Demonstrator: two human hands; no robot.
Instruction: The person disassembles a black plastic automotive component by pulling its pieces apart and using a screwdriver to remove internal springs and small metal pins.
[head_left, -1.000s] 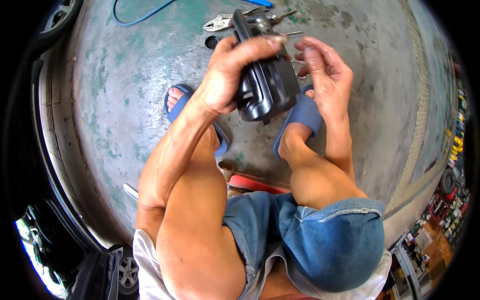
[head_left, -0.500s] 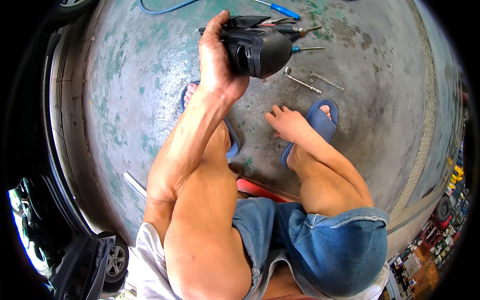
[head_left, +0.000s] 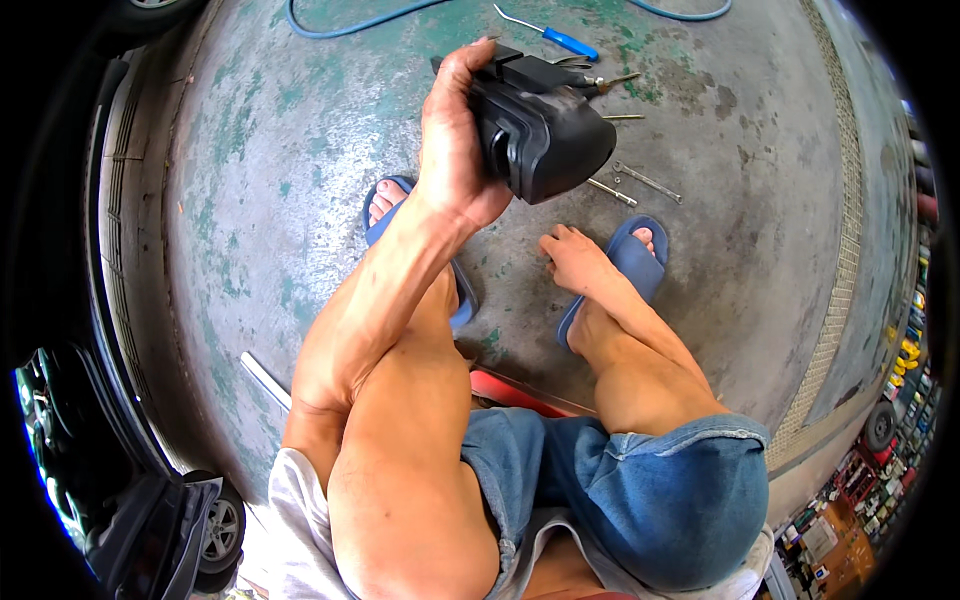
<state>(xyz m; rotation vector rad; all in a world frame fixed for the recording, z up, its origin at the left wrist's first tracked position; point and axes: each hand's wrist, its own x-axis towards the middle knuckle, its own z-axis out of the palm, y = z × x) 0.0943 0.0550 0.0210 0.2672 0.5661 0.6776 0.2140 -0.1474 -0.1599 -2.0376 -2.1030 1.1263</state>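
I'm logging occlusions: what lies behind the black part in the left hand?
Beyond the black part, a thin metal shaft and a metal rod stick out to its right; their other ends and the floor directly behind are covered.

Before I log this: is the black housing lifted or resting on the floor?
Lifted: the left hand grips the black housing above the floor, and it hides part of a metal tool lying there.

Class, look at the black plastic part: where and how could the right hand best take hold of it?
Probably around the rounded end of the black plastic part, coming from the right: this smooth bulge faces right, uncovered, while the left hand wraps the opposite side. The right hand is apart from it.
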